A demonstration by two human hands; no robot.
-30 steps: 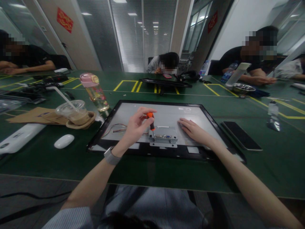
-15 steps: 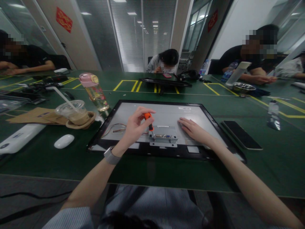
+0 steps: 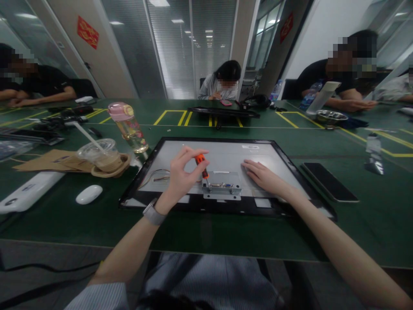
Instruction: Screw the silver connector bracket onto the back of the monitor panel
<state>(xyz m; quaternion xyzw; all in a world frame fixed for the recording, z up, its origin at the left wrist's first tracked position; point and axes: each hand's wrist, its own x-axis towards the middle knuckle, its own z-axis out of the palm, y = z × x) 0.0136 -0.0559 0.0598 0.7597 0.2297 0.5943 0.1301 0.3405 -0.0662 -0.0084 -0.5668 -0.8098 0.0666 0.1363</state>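
My left hand (image 3: 183, 171) pinches the orange and black handle of a screwdriver (image 3: 201, 162) between thumb and fingers. The screwdriver is tilted, its tip down at the left end of a metal bracket (image 3: 222, 186) with connector ports. That bracket sits on the near part of a flat monitor panel (image 3: 219, 150) with a black frame and a grey metal back. My right hand (image 3: 262, 174) lies flat on the panel's right side, fingers stretched out. Thin wires (image 3: 153, 174) lie on the panel to the left of my left hand.
Left of the panel are a pink-lidded bottle (image 3: 129, 129), an iced drink cup (image 3: 103, 157), a white mouse (image 3: 89, 194) and a white device (image 3: 29, 191). A black phone (image 3: 329, 181) lies to the right. Another dark panel (image 3: 222, 112) lies farther back; other people sit around the table.
My left hand's fingers have shifted slightly on the screwdriver handle, while its tip stays at the bracket. My right hand remains in place. The whole view has moved a little.
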